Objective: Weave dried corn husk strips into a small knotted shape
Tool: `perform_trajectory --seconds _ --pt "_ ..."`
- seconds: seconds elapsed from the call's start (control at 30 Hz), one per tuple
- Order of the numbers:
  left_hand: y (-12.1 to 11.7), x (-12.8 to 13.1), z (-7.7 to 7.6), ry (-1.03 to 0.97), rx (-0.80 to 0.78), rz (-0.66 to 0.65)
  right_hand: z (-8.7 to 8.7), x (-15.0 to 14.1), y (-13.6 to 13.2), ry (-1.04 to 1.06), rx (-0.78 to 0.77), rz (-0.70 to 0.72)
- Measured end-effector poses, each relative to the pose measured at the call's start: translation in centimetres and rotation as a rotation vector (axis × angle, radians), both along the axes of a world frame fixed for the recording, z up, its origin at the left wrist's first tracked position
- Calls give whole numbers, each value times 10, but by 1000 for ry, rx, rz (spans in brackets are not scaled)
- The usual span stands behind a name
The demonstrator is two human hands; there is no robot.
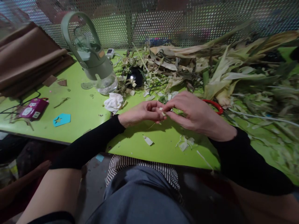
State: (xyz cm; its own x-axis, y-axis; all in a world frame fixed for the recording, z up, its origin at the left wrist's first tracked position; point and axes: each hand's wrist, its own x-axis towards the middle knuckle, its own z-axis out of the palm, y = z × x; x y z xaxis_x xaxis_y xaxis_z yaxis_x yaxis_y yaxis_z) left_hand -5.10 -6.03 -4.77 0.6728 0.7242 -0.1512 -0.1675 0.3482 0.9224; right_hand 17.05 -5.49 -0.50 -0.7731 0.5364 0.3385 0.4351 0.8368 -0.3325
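Note:
My left hand (146,112) and my right hand (193,115) meet over the green table, fingertips pinched together on a small piece of pale husk (163,114). Most of that piece is hidden by the fingers. Just beyond the fingertips, a tuft of green shreds (163,99) lies among pale scraps. On the table below my hands rest a pale husk scrap (148,140) and a curled bunch of husk strips (186,143). Beside my right hand shows a red handle (216,105), partly covered by the hand and husks.
A heap of dried corn husks (182,59) spreads along the back and right. A water bottle (100,67) with a crumpled tissue (113,102) stands back left. Further left are a purple box (34,109), blue paper (61,119) and folded brown material (28,59). A perforated panel (144,28) rises behind.

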Motion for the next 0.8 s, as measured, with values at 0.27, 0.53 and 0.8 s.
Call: perform_trajectory --seconds 0.27,0.53,0.8 --pt "-1 -4 8 181 211 -14 2 0 -3 23 -52 -73" --pt "-2 2 4 197 260 58 -3 -3 -5 42 -32 -146" --pt "-13 10 6 372 463 183 -12 -13 -10 6 118 -198"
